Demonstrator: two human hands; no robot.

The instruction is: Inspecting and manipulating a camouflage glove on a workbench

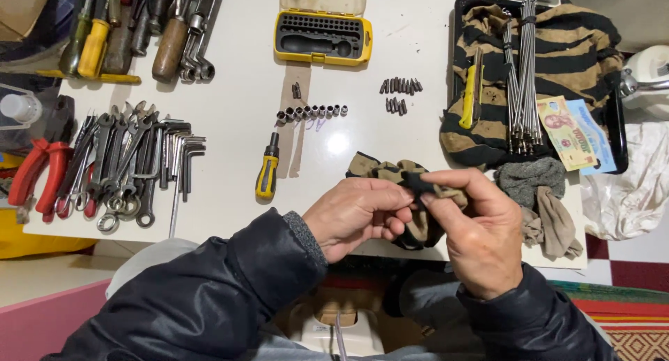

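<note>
Table (pixel 237 89), white, crowded: striped cloth bundle (pixel 557 47) with steel rods (pixel 523 75) far right, wrenches (pixel 118 166) left, yellow bit case (pixel 323 37) ahead, socket row (pixel 311 112) nearer. Left hand (pixel 359 214) and right hand (pixel 481 228) both pinched on striped rag (pixel 404 187) over near edge, wrapping small dark piece (pixel 418 183), mostly hidden.

One head-worn camera supplies the only view. It looks steeply down and forward from above the person's chest, close to the hands: the left hand (pixel 357 214) and right hand (pixel 481 232) sit low in the centre of the picture, with both dark sleeves entering from the bottom edge. Beyond the hands the white table (pixel 230 47) fills the upper part, its far edge cut off. Floor shows below and to the right of the hands.
</note>
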